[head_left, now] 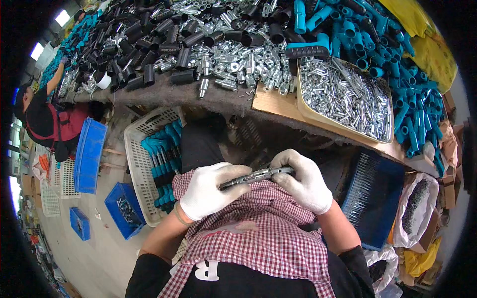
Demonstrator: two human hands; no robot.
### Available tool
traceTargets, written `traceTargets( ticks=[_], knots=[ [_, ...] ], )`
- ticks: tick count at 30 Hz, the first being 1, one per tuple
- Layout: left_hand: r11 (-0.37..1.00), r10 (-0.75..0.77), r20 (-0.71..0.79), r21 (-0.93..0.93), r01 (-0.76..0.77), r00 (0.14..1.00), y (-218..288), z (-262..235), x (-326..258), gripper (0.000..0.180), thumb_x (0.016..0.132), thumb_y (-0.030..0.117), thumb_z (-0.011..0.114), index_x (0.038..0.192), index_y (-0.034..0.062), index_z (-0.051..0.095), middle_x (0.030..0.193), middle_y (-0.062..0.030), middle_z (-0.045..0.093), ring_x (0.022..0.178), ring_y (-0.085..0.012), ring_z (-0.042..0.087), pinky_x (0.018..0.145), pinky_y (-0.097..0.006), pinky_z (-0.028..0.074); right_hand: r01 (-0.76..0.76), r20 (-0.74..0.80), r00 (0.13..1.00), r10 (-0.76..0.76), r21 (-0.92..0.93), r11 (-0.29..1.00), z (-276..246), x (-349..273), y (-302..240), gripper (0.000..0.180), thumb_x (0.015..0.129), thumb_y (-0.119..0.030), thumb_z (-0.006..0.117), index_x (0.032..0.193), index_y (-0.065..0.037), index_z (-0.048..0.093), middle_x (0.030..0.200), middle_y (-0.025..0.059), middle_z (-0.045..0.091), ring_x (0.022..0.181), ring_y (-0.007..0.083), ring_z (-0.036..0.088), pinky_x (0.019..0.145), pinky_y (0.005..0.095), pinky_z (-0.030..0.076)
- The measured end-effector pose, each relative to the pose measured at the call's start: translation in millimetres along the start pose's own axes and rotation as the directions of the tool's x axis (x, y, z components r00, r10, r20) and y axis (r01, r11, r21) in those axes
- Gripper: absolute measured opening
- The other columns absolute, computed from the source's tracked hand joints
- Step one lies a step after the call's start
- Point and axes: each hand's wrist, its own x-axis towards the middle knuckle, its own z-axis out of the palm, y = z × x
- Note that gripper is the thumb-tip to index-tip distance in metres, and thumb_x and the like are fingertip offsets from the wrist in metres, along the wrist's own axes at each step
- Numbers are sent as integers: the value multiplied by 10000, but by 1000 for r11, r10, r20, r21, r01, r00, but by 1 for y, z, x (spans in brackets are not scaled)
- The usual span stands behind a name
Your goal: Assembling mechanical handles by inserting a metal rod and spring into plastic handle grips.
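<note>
Both hands wear white gloves and meet over my checked apron [248, 238]. Between them lies a slim, silvery metal shaft [258, 175] with stepped sections, held nearly level. My left hand [211, 191] grips its left end, thumb above and fingers below. Around the right end close the thumb and fingers of my right hand [304, 181]. The gloves cover parts of both ends of the shaft.
Ahead, the workbench [198, 94] carries heaps of metal fittings, black sleeves [184, 58] and teal housings [382, 47]. A tray [348, 99] holds small metal pins. White [141, 169] and blue crates [372, 198] flank me. Another person [49, 119] works at far left.
</note>
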Motion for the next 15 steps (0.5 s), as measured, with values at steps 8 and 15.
traceTargets(
  ticks=[8,15],
  knots=[
    [990,-16,6,-143,17,1000,-5,-1,-5,305,742,110,790,1022,16,713,860,-146,699,737,-261,692,650,-331,533,57,62,996,-58,22,998,1,0,7,481,917,-474,616,1037,-15,531,891,141,603,800,258,621,736,368,497],
    [998,-32,31,-60,34,999,3,0,-3,294,752,112,780,1028,32,716,847,-148,693,725,-272,686,650,-338,535,-70,15,996,86,723,687,28,-7,19,687,967,-567,490,1268,48,537,1185,203,641,1115,258,612,993,361,454]
  ],
)
